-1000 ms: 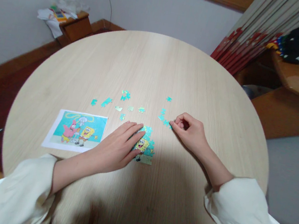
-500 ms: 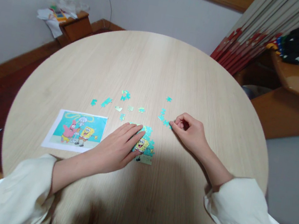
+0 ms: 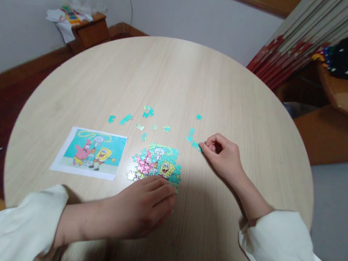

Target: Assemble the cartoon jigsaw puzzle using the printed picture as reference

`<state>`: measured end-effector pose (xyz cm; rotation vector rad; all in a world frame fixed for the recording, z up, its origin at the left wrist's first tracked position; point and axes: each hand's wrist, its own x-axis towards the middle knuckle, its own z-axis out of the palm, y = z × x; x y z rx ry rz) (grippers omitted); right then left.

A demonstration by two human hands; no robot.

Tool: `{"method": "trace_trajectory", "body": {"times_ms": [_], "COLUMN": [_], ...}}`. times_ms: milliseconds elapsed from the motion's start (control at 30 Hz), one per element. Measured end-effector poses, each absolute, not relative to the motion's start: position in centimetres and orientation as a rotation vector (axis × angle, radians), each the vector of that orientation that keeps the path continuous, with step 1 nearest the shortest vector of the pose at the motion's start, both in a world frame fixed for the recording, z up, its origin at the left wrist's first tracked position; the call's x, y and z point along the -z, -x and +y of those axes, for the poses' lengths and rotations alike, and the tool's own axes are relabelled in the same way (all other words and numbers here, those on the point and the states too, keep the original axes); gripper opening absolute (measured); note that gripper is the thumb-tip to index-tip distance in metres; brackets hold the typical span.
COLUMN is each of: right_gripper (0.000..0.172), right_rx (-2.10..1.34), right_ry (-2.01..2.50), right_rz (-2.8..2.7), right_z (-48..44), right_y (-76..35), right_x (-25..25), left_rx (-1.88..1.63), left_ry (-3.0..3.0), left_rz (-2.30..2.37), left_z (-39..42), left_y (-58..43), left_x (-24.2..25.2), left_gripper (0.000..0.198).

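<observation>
Jigsaw puzzle [image 3: 157,160], partly assembled, lying on the round table [image 3: 172,77] between the person's hands.
The left hand [image 3: 144,208] curls over its lower edge, and whether those fingers grasp anything is hidden; the right hand [image 3: 223,153] brings thumb and forefinger together at a small teal piece [image 3: 200,150], grip unclear. Loose pieces [image 3: 154,127] lie scattered beyond, and a printed reference picture [image 3: 90,152] sits left of the puzzle.

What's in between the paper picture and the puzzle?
In the head view, just a narrow strip of bare tabletop lies between the paper picture and the puzzle.
</observation>
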<state>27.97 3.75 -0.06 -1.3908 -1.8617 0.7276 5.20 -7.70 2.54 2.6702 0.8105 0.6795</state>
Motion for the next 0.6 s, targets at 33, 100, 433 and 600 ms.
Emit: {"method": "trace_trajectory", "body": {"times_ms": [33, 100, 433, 600], "right_gripper": [0.021, 0.021, 0.02, 0.02], "right_rx": [-0.725, -0.718, -0.729, -0.738], "right_ry": [1.391, 1.391, 1.383, 1.376], "right_rz": [-1.863, -1.863, -1.856, -1.854], "right_z": [3.77, 3.83, 3.79, 3.81], "right_y": [-27.98, -28.0, -27.98, -28.07], "right_x": [0.09, 0.15, 0.09, 0.12], "left_rx": [-0.69, -0.704, -0.74, -0.851], "left_ry": [-2.674, -2.685, -2.675, -2.743], "left_rz": [0.835, 0.866, 1.072, 1.047], "left_z": [-7.69, -7.67, -7.11, -6.98], "left_y": [-5.18, -5.13, -4.73, -4.71], "left_x": [-2.59, -2.69, -2.99, -3.11], "left_gripper": [0.024, 0.026, 0.032, 0.037]}}
